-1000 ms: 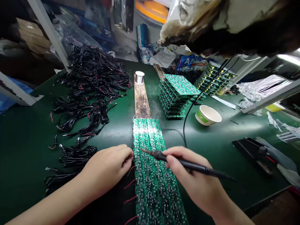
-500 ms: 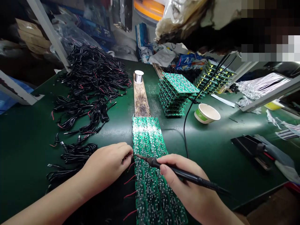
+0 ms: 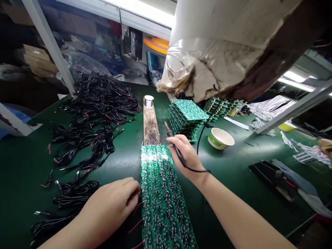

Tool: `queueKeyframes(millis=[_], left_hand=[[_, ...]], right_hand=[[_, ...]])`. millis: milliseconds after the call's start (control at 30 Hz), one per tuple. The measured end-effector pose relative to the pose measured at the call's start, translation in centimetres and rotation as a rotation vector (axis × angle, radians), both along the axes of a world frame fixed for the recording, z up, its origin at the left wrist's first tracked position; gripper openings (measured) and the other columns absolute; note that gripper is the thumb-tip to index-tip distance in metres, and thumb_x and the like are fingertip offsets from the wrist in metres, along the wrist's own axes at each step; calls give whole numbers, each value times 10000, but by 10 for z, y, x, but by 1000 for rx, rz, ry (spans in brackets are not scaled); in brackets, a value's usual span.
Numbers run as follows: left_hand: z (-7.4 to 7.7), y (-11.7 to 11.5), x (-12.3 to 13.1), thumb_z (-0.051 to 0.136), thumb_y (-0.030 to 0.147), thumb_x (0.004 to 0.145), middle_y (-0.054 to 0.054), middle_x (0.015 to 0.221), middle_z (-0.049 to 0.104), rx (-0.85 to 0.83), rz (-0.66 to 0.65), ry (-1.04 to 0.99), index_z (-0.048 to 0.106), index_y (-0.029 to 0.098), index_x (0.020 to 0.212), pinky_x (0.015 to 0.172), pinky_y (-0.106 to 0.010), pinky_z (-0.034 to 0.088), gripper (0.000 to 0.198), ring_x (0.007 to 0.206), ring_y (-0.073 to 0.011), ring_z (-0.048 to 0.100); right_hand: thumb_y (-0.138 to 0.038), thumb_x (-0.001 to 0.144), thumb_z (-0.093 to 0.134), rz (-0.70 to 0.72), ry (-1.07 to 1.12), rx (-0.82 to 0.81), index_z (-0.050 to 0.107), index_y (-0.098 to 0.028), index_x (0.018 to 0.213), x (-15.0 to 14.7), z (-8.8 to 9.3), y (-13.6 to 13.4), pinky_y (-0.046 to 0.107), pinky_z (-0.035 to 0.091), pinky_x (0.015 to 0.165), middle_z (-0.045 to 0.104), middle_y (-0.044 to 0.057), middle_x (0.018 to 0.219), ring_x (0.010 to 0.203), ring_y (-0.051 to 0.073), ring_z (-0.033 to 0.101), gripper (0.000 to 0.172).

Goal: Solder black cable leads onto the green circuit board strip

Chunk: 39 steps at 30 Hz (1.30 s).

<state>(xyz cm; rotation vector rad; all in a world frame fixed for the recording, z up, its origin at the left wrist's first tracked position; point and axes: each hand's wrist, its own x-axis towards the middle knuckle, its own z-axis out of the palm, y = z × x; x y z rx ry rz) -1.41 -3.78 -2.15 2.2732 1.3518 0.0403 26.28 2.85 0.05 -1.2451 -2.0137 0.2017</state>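
A long green circuit board panel (image 3: 158,186) lies on the table in front of me, with red wires (image 3: 136,226) sticking out along its left edge. My left hand (image 3: 116,199) is closed at that edge, pinching a thin wire whose end is mostly hidden by the fingers. My right hand (image 3: 185,155) grips a black soldering iron (image 3: 177,151), tip raised past the panel's far right corner. Left of the tip is a scorched wooden strip (image 3: 150,126) bearing solder bits and a solder wire spool (image 3: 148,101).
Bundles of black cables (image 3: 101,100) cover the left side. Stacked green boards (image 3: 188,112) stand behind my right hand, with a paper bowl (image 3: 221,139) to their right. A plastic-wrapped duct (image 3: 215,52) hangs low overhead. Dark tools (image 3: 272,180) lie at far right.
The soldering iron has left the panel's left edge and moved away from me, toward the wooden strip. My left hand stays at the edge. The camera view has tilted upward.
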Motion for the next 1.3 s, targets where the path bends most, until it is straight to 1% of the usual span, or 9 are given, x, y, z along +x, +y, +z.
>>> queueKeyframes(millis=[100,167,333,600,800,933,1000,1167,1300], left_hand=[[1,-1,1,382,289,1046,-30,972,701,-4,4,-7,649,243,942,780,-360,421,290,894,-230,660],[2,-3,2,374,280,1046,-31,967,701,-5,7,-17,645,244,934,776,-362,420,295,893,-232,663],[6,-5,4,376,264,1032,-35,946,694,9,35,-58,622,241,896,753,-367,411,281,863,-232,655],[11,-6,6,403,260,1018,-31,902,705,38,127,-89,562,250,932,694,-370,354,181,798,-232,649],[9,-5,5,351,266,1042,-31,882,703,52,109,-98,543,248,913,684,-369,363,232,779,-228,650],[8,-6,4,328,255,1051,-29,883,702,69,99,-96,543,247,918,688,-372,369,253,779,-229,651],[8,-7,4,331,253,1051,-27,891,704,74,102,-91,545,249,936,690,-373,368,243,790,-233,658],[8,-7,5,324,260,1061,-21,883,704,62,109,-93,535,252,937,691,-371,364,245,789,-227,661],[9,-6,4,328,251,1058,-28,907,713,71,88,-103,544,247,924,700,-369,379,254,804,-225,665]], right_hand=[[-136,1009,540,31,-114,-43,680,-260,1315,-9,-15,49,344,592,915,631,103,1294,1008,228,706,359],[-105,973,541,15,-155,-69,674,-252,1324,-11,-25,73,339,586,898,616,111,1313,979,228,703,403],[-72,895,564,-7,-181,-106,646,-222,1338,-6,-39,99,361,584,948,581,132,1320,1054,257,701,476],[-67,883,598,-9,-178,-147,607,-192,1378,-4,-42,104,429,576,1016,591,135,1339,1142,275,679,511],[-24,841,572,6,-140,-155,648,-210,1322,-10,-32,101,418,577,1016,615,131,1272,1132,284,674,521],[-35,832,557,-7,-72,-143,620,-202,1341,-19,-24,96,418,563,1052,592,137,1278,1201,291,639,540],[-47,838,554,-6,-36,-142,602,-211,1355,-27,-21,92,399,562,1053,577,127,1293,1177,269,642,545],[-78,846,573,4,35,-172,632,-217,1306,-46,-24,85,379,592,980,591,108,1262,998,223,683,484],[-188,913,622,-44,120,-168,659,-228,1277,-41,-18,80,399,587,994,626,110,1275,1040,233,695,368]])
